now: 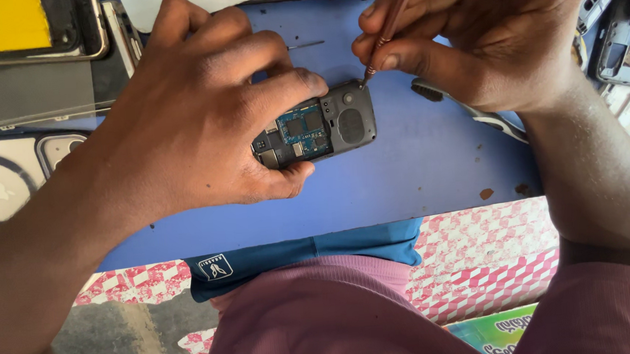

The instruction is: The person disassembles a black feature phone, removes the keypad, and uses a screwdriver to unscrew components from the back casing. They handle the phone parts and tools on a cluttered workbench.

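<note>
A blue work mat (417,171) fills the middle of the view, laid over a red-and-white patterned surface (495,261), with phone casings and frames (32,78) scattered along its far and right edges. Near the centre of the mat a small dark phone body (317,128) is held with its back cover off, so that a blue circuit board (301,130) is exposed beside the grey rear shell section. The phone is gripped by the left hand (187,119), whose fingers are curled closed around the left part of the body, the thumb pressed beneath its lower edge and a fingertip set on its upper edge. A thin reddish-brown screwdriver (387,27) is pinched in the right hand (481,35) between thumb and fingertips, the hand closed tight on the shaft. Its tip is set against the upper right corner of the phone, where a screw seems to sit, though the screw head itself is too small to be made out. The step in hand is judged to be the working of a corner screw. A steady downward pressure with the shaft kept in line is called for next, and the phone must be held firm against twisting. A loose pin (305,45) lies just beyond the left hand.
</note>
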